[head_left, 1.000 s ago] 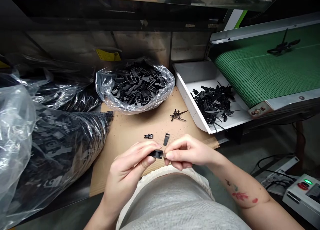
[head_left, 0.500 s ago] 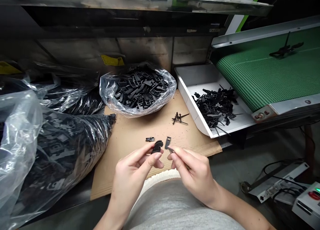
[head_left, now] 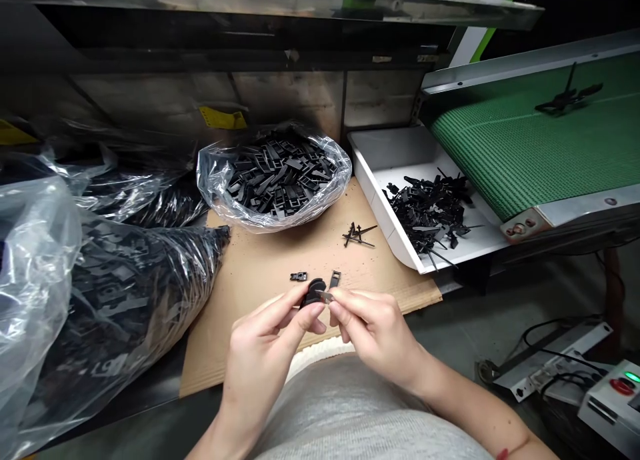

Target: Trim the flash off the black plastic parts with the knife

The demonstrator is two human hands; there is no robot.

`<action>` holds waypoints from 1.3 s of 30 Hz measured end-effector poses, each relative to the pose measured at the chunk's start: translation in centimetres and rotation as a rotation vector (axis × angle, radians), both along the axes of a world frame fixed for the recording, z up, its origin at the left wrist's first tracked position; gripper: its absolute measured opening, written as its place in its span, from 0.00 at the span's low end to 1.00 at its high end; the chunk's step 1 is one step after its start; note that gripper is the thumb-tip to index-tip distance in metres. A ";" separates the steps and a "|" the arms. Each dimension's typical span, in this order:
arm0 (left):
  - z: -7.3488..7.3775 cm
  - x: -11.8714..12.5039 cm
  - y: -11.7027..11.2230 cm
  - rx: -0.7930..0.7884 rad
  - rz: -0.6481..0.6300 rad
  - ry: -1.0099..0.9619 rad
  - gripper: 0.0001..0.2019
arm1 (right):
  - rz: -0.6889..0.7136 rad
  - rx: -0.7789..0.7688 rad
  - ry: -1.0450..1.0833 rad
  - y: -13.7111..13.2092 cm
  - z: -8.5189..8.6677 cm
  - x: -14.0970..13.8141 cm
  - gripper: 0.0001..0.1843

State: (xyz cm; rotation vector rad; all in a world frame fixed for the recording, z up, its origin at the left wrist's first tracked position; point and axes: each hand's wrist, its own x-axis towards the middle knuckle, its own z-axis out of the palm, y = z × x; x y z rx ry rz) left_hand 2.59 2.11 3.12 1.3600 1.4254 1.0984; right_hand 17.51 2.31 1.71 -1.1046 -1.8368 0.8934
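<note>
Taking twelve o'clock as straight away from the body, we are holding both hands just above the lap at the near edge of the cardboard sheet (head_left: 260, 260). The left hand (head_left: 265, 343) is pinching a small rounded black part (head_left: 313, 292) between thumb and forefinger, with the other fingers loosely curled. The right hand (head_left: 375, 330) is closing thumb and forefinger on a thin strip (head_left: 325, 295). The strip's long axis is running from about four o'clock to ten o'clock, and its free tip is meeting the black part's right side. The part is thus lying at nine o'clock from the right fingertips, touching, with nothing coming between the two hands.

Just beyond the hands, at twelve o'clock, a small clip (head_left: 299, 276) and a flat slotted piece (head_left: 335, 279) are lying loose on the cardboard, near each other but apart. Farther out, at one o'clock, a spiky sprue cluster (head_left: 357, 235) is resting alone. At twelve o'clock, an open bag of black parts (head_left: 275, 177) is sitting at the sheet's far edge. At nine o'clock, large filled bags (head_left: 100, 293) are crowding the left side. At two o'clock, a white tray (head_left: 380, 160) is holding a heap of black scraps (head_left: 430, 210), and beyond it a green conveyor belt (head_left: 525, 140) is carrying one more sprue (head_left: 567, 100).
</note>
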 end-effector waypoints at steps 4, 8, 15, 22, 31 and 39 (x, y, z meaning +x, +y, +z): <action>0.0 -0.1 -0.1 -0.055 -0.002 -0.013 0.10 | 0.088 -0.005 0.074 0.6 0.1 1.1 0.10; 0.0 0.1 0.0 -0.132 -0.006 -0.046 0.11 | -0.085 -0.068 0.210 0.9 0.1 1.0 0.09; -0.8 0.0 0.6 -0.143 -0.058 -0.128 0.10 | -0.351 0.045 0.068 2.4 0.5 -0.5 0.08; -2.0 -0.6 0.9 -0.093 -0.077 -0.280 0.08 | -0.268 -0.052 0.237 1.7 -0.9 1.0 0.10; -1.8 -0.6 0.6 0.182 -0.151 -0.104 0.14 | -0.008 -0.184 0.184 -0.3 -0.8 1.3 0.12; -1.8 -1.6 0.1 0.458 -0.238 0.200 0.18 | 0.018 -0.139 0.072 -0.1 0.8 1.1 0.11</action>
